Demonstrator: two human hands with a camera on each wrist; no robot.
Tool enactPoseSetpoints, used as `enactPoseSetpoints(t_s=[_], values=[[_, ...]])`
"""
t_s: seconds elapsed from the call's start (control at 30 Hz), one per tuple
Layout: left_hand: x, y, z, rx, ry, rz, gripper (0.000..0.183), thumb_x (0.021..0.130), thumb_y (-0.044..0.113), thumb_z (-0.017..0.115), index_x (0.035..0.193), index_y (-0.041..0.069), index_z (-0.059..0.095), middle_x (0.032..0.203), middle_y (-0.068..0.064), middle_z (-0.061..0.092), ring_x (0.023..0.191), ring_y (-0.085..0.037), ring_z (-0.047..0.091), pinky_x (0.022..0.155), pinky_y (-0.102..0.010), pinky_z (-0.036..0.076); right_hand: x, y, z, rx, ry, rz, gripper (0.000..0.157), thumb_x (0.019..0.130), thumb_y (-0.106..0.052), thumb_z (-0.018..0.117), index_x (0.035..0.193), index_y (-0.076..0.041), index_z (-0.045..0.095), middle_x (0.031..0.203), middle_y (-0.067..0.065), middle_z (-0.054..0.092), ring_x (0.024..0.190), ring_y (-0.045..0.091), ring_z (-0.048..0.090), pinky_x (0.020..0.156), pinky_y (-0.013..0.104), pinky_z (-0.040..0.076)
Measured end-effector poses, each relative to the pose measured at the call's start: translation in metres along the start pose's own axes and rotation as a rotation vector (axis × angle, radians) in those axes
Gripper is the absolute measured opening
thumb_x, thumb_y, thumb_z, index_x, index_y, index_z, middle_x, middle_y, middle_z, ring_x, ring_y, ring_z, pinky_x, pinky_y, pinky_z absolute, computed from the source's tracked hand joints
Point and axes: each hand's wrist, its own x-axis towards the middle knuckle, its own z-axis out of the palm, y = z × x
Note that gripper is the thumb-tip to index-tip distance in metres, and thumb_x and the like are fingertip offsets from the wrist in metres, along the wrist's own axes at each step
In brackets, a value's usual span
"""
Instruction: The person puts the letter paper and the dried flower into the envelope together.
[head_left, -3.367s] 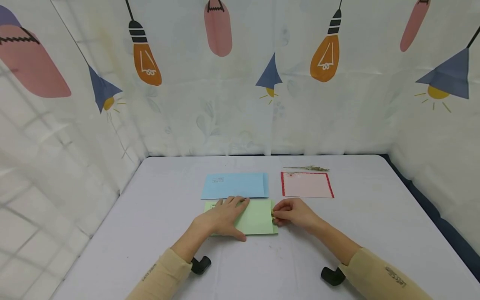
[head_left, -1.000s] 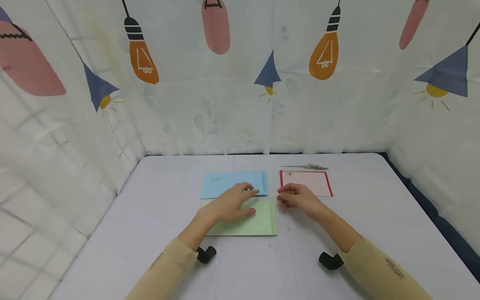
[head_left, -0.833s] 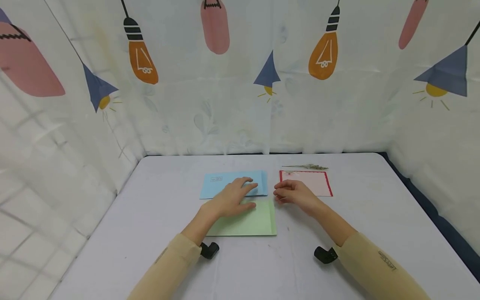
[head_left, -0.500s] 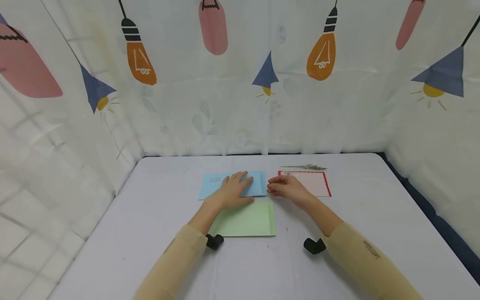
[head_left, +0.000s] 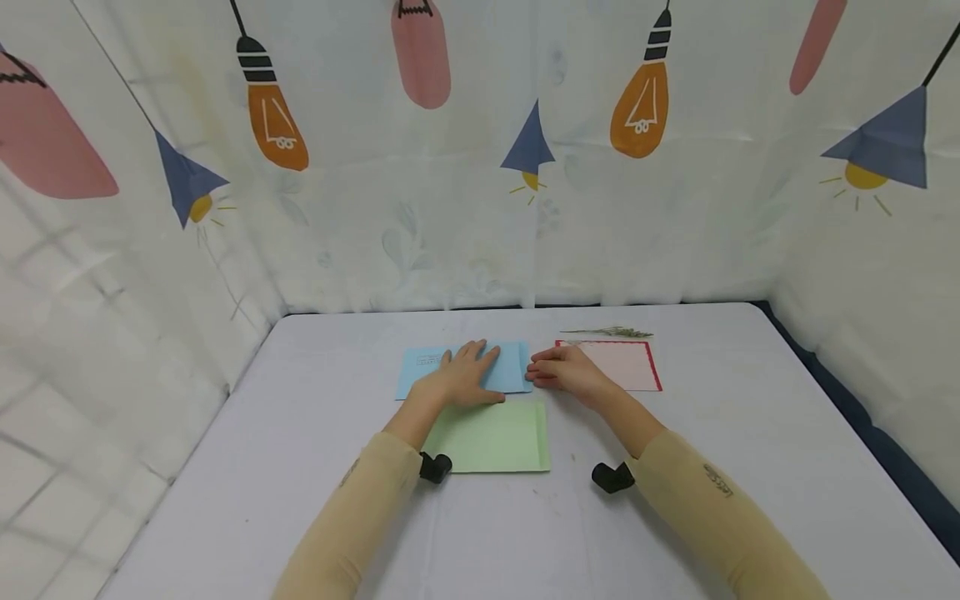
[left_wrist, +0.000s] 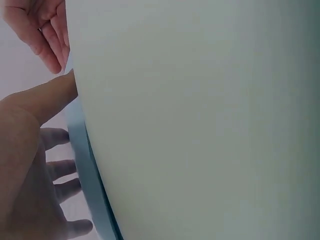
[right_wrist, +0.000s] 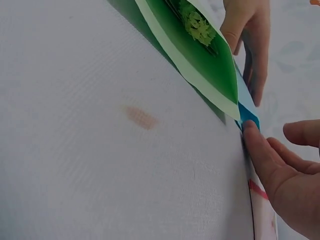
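Observation:
My left hand (head_left: 459, 381) lies with spread fingers on the blue envelope (head_left: 512, 365), its thumb toward the green envelope (head_left: 495, 442) in front. My right hand (head_left: 573, 373) is at the blue envelope's right end. In the right wrist view a fingertip (right_wrist: 250, 129) is right at the blue flap (right_wrist: 248, 116), while the other digits stand apart from it. The green envelope's right end gapes, and a yellow-green flower sprig (right_wrist: 197, 25) shows inside. In the left wrist view the green envelope (left_wrist: 175, 125) hides much of the blue one (left_wrist: 87, 155).
A pale pink card (head_left: 626, 367) with a red border lies to the right, partly behind my right hand. Behind it is a dried grass sprig (head_left: 611, 332). All rest on a white-covered table (head_left: 315, 517), with a printed curtain (head_left: 465, 208) behind. Black wrist mounts (head_left: 613, 477) stick out under both sleeves.
My left hand has moved from the green envelope back onto the blue one. My right hand has left the green envelope's opening and shifted back and left to the blue envelope's end.

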Motion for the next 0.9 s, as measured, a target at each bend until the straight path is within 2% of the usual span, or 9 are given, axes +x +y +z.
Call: enactPoseSetpoints(t_s=[0.2, 0.47, 0.67, 0.9], values=[[0.002, 0.002, -0.008, -0.011, -0.05, -0.018, 0.095, 0.096, 0.059, 0.064, 0.166, 0.015, 0.018, 0.17, -0.016, 0.011, 0.155, -0.035, 0.009, 0.12, -0.062, 0.015, 0.006, -0.001, 0.0, 0.002, -0.003, 0.027, 0.036, 0.107, -0.005, 0.054, 0.136, 0.016, 0.054, 0.125, 0.027, 0.066, 0.111, 0.029, 0.07, 0.092, 0.034, 0.056], [0.006, 0.004, -0.018, -0.001, -0.094, -0.046, 0.105, 0.089, 0.062, 0.071, 0.167, 0.016, 0.017, 0.17, -0.013, 0.013, 0.155, -0.032, 0.013, 0.118, -0.062, 0.02, 0.012, -0.001, 0.007, -0.003, 0.001, 0.04, 0.034, 0.107, -0.004, 0.054, 0.135, 0.016, 0.055, 0.125, 0.026, 0.065, 0.101, 0.022, 0.071, 0.089, 0.033, 0.057], [0.01, 0.002, -0.018, 0.04, -0.086, -0.064, 0.11, 0.086, 0.065, 0.073, 0.167, 0.017, 0.017, 0.169, -0.011, 0.017, 0.154, -0.032, 0.018, 0.117, -0.062, 0.022, 0.015, 0.001, 0.008, -0.014, -0.002, 0.045, 0.034, 0.107, -0.003, 0.053, 0.136, 0.015, 0.055, 0.122, 0.025, 0.066, 0.1, 0.021, 0.07, 0.09, 0.033, 0.057], [0.011, -0.001, -0.017, 0.018, -0.077, -0.072, 0.112, 0.084, 0.064, 0.076, 0.166, 0.012, 0.02, 0.168, -0.011, 0.019, 0.153, -0.033, 0.019, 0.116, -0.063, 0.026, 0.018, 0.0, 0.011, -0.034, -0.025, 0.056, 0.032, 0.107, -0.002, 0.051, 0.135, 0.013, 0.057, 0.111, 0.02, 0.068, 0.089, 0.016, 0.068, 0.084, 0.029, 0.058]])
